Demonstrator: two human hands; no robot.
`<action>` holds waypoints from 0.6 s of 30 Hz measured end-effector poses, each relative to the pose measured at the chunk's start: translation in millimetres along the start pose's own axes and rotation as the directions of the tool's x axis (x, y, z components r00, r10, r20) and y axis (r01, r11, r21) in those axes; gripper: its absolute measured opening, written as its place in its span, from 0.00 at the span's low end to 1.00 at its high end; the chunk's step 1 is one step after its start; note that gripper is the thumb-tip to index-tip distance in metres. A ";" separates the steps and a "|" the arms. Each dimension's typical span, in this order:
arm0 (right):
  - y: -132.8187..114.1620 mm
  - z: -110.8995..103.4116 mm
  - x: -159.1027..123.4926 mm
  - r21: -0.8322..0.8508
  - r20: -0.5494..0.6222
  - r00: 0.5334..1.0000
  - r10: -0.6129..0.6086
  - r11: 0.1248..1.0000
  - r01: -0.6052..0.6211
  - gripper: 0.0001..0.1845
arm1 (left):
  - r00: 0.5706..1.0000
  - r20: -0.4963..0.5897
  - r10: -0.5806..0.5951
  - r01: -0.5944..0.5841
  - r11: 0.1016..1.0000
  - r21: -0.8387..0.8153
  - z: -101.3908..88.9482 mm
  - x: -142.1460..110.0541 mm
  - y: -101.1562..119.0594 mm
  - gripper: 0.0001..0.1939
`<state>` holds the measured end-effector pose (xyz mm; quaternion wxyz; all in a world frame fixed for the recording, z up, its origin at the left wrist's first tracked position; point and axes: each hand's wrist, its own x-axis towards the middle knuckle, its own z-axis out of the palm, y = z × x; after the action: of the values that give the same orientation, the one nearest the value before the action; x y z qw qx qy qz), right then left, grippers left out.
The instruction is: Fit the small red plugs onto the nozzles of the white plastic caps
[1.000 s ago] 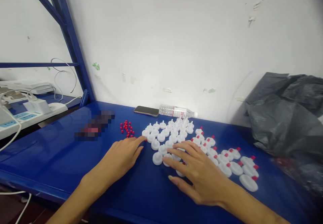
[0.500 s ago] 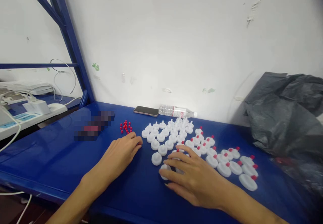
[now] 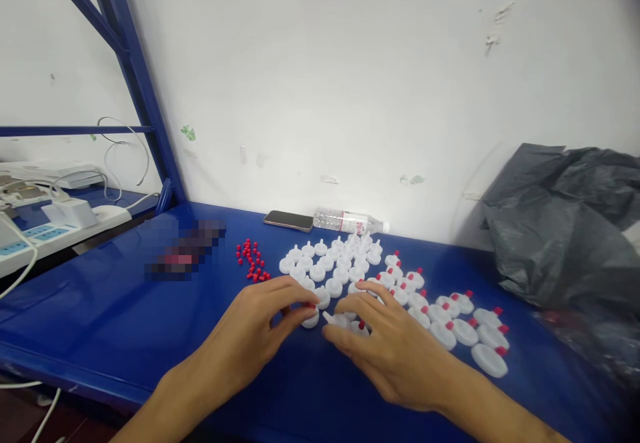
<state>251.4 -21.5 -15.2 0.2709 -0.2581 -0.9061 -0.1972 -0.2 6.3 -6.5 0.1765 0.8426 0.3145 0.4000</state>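
Note:
My left hand point(image 3: 260, 316) is closed in a pinch, with a small red cap point(image 3: 311, 306) between thumb and fingertips. To its right, my right hand point(image 3: 395, 346) grips a white nozzle lid point(image 3: 336, 320), tilted so that its spout points left toward the red cap; a small gap separates the two. Several uncapped white nozzle lids point(image 3: 317, 272) stand spout-up beyond the hands. Lids with red tips point(image 3: 443, 334) lie on their sides to the right, some partly hidden by my right hand. Loose red caps point(image 3: 255, 263) are scattered behind my left hand.
A phone point(image 3: 289, 221) and a lying water bottle point(image 3: 350, 221) are along the wall. A dark plastic bag point(image 3: 565, 223) bulges at the right. On the left are a blurred dark object point(image 3: 187, 253), a power strip point(image 3: 45, 233) with cables and a blue metal frame point(image 3: 137, 76).
My left hand has come right and nearer from the red caps, now pinching one. My right hand has picked up a white nozzle lid and tilted it leftward.

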 end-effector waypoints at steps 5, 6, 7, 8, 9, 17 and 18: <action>0.2 -0.7 -0.8 -0.028 0.025 0.999 -0.038 0.999 0.039 0.18 | 0.994 -0.001 0.112 -0.112 0.993 0.027 8.7 -0.4 4.0 0.11; 0.3 -0.8 -1.0 -0.031 0.029 0.999 -0.044 0.999 0.045 0.18 | 0.993 0.007 0.121 -0.121 0.992 0.025 9.9 -0.9 4.3 0.10; 0.6 -0.8 -1.2 -0.029 0.033 0.998 -0.048 0.998 0.049 0.19 | 0.992 0.016 0.125 -0.125 0.992 0.021 10.8 -1.6 4.3 0.09; 0.8 -0.6 -1.4 -0.027 0.037 0.998 -0.052 0.998 0.053 0.19 | 0.992 0.028 0.126 -0.126 0.992 0.019 11.5 -2.5 4.2 0.07; 0.9 -0.1 -1.5 -0.023 0.038 0.998 -0.057 0.998 0.058 0.20 | 0.992 0.038 0.124 -0.125 0.992 0.026 12.0 -3.5 3.9 0.07; -1.7 1.5 -0.2 0.179 -0.173 0.976 0.130 0.979 -0.099 0.12 | 0.992 0.057 0.116 -0.127 0.945 0.302 14.5 -9.4 3.4 0.12; -2.7 0.6 -0.3 0.206 -0.189 0.972 0.137 0.974 -0.097 0.12 | 0.993 0.076 0.090 -0.110 0.938 0.327 15.5 -10.1 3.7 0.12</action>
<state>249.8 -23.4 -16.5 0.3967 -0.2621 -0.8721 -0.1161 8.5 -4.0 -19.7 0.0212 0.8866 0.3287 0.3248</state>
